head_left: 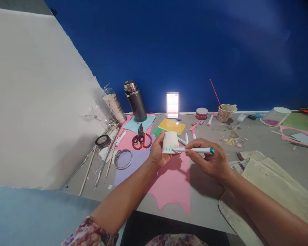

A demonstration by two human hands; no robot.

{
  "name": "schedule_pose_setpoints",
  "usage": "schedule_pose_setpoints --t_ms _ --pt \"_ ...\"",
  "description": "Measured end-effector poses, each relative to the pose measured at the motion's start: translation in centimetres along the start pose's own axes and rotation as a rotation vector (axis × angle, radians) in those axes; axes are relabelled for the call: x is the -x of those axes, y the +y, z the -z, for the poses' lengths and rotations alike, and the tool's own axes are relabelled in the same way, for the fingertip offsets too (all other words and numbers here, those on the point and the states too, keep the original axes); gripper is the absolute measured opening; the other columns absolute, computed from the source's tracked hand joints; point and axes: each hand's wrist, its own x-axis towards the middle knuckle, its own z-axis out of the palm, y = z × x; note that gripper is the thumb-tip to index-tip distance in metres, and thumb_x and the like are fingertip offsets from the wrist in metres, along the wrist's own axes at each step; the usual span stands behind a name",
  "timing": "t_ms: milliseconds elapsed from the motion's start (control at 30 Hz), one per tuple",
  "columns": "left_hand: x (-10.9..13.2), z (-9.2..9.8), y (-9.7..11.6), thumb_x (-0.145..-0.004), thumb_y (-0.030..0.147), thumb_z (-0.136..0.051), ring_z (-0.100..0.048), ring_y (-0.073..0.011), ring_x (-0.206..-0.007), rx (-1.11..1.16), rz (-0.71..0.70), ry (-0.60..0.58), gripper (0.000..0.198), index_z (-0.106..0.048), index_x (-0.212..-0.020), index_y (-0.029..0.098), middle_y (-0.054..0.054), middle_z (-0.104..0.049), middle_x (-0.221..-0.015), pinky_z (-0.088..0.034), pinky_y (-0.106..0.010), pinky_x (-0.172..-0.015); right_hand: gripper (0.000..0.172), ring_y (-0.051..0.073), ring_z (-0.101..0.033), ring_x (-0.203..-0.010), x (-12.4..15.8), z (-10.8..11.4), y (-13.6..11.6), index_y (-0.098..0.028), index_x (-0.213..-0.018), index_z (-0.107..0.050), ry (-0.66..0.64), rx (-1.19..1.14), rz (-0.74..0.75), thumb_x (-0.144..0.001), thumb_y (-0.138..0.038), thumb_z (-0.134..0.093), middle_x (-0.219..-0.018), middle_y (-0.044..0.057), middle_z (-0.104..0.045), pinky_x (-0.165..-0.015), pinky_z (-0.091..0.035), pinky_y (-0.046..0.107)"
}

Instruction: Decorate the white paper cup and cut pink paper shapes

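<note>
My left hand [158, 150] is closed around a white paper cup [171, 140], which is turned upside down, its wide end low. Green zigzag strokes run along the cup's lower part. In my right hand [209, 159] is a white marker with a green end [199, 150], pinched between thumb and fingers. The marker's tip touches or nearly touches the cup beside the strokes. Beneath both hands lies pink paper [173, 184] with a scalloped cut edge, partly over a lilac sheet [133, 164].
Red-handled scissors [141, 138], a tape roll [123, 159] and a dark bottle [136, 102] stand or lie left. Stacked paper cups [114, 107] lean by the wall. Behind are a lit screen [172, 105] and a cup with a red stick [224, 113]. A pale cloth [269, 188] lies right.
</note>
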Motion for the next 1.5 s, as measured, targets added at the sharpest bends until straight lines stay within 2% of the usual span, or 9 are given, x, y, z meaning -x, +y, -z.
schedule_pose_setpoints --t_ms 100,300,500,667,833,933,1100,1267,1500 --pt "-0.08 -0.01 0.0 -0.1 0.05 -0.053 -0.071 -0.0234 -0.07 0.028 0.01 0.002 0.043 -0.072 -0.099 0.011 -0.011 -0.074 -0.081 -0.056 -0.035 -0.065 0.006 0.015 -0.07 -0.062 -0.07 0.08 0.05 -0.023 -0.09 -0.073 0.03 0.012 -0.022 -0.092 -0.023 -0.068 -0.078 0.003 -0.078 -0.057 -0.053 0.024" --pt "-0.19 0.16 0.07 -0.097 0.051 -0.056 -0.071 -0.024 -0.068 0.009 0.004 0.025 0.044 -0.072 -0.098 0.01 -0.011 -0.073 -0.075 -0.056 -0.035 -0.067 0.009 0.015 -0.068 -0.059 -0.18 0.25 -0.26 -0.022 -0.084 -0.072 -0.056 -0.014 -0.031 -0.091 -0.022 -0.066 -0.075 0.002 -0.077 -0.057 -0.054 0.024" --pt "0.01 -0.25 0.26 -0.1 0.046 -0.048 -0.072 -0.0247 -0.071 0.022 0.012 0.007 0.045 -0.073 -0.102 0.009 -0.013 -0.075 -0.082 -0.057 -0.036 -0.067 0.008 0.015 -0.069 -0.06 -0.18 0.18 -0.03 -0.021 -0.086 -0.073 0.03 0.034 -0.046 -0.091 -0.022 -0.068 -0.074 0.002 -0.077 -0.058 -0.053 0.024" --pt "0.04 -0.3 0.26 -0.098 0.045 -0.049 -0.072 -0.0241 -0.07 0.03 0.009 0.041 0.044 -0.074 -0.103 0.009 -0.012 -0.075 -0.08 -0.055 -0.034 -0.065 0.01 0.014 -0.067 -0.057 -0.15 0.24 -0.1 -0.022 -0.084 -0.071 -0.071 -0.007 -0.03 -0.092 -0.022 -0.065 -0.073 0.001 -0.076 -0.056 -0.052 0.025" --pt "0.01 -0.25 0.11 -0.098 0.042 -0.048 -0.072 -0.0255 -0.074 0.037 0.014 0.018 0.042 -0.074 -0.103 0.009 -0.015 -0.076 -0.087 -0.055 -0.036 -0.066 0.008 0.016 -0.07 -0.063 -0.01 -0.08 0.12 -0.024 -0.088 -0.073 0.026 0.035 -0.027 -0.093 -0.024 -0.067 -0.078 0.003 -0.078 -0.059 -0.054 0.026" --pt "0.12 -0.19 0.04 -0.099 0.043 -0.047 -0.072 -0.0258 -0.075 0.032 0.019 0.007 0.043 -0.074 -0.101 0.009 -0.016 -0.077 -0.089 -0.056 -0.038 -0.067 0.007 0.016 -0.07 -0.063 -0.04 -0.12 0.19 -0.024 -0.088 -0.074 0.036 0.033 -0.017 -0.092 -0.024 -0.068 -0.077 0.003 -0.078 -0.059 -0.054 0.026" --pt "0.23 -0.11 -0.05 -0.097 0.057 -0.053 -0.07 -0.0253 -0.071 -0.003 -0.01 -0.015 0.052 -0.073 -0.1 0.01 -0.013 -0.074 -0.08 -0.056 -0.037 -0.067 0.008 0.014 -0.066 -0.058 -0.26 0.35 -0.18 -0.022 -0.087 -0.072 -0.022 -0.002 0.004 -0.093 -0.023 -0.066 -0.078 0.003 -0.078 -0.055 -0.051 0.025" --pt "0.02 0.07 -0.25 -0.094 0.053 -0.063 -0.069 -0.0221 -0.067 0.005 -0.04 0.006 0.043 -0.072 -0.092 0.01 -0.009 -0.071 -0.075 -0.054 -0.034 -0.065 0.011 0.014 -0.066 -0.059 -0.39 0.75 -0.51 -0.021 -0.085 -0.072 -0.122 -0.028 -0.011 -0.092 -0.023 -0.065 -0.075 0.003 -0.076 -0.055 -0.05 0.024" --pt "0.24 -0.48 -0.08 -0.099 0.047 -0.052 -0.07 -0.0232 -0.067 0.0 -0.03 0.005 0.045 -0.073 -0.093 0.008 -0.012 -0.072 -0.076 -0.054 -0.034 -0.063 0.01 0.013 -0.063 -0.055 -0.25 0.45 -0.28 -0.02 -0.086 -0.072 -0.084 -0.006 -0.002 -0.093 -0.024 -0.065 -0.076 0.003 -0.077 -0.053 -0.049 0.024"
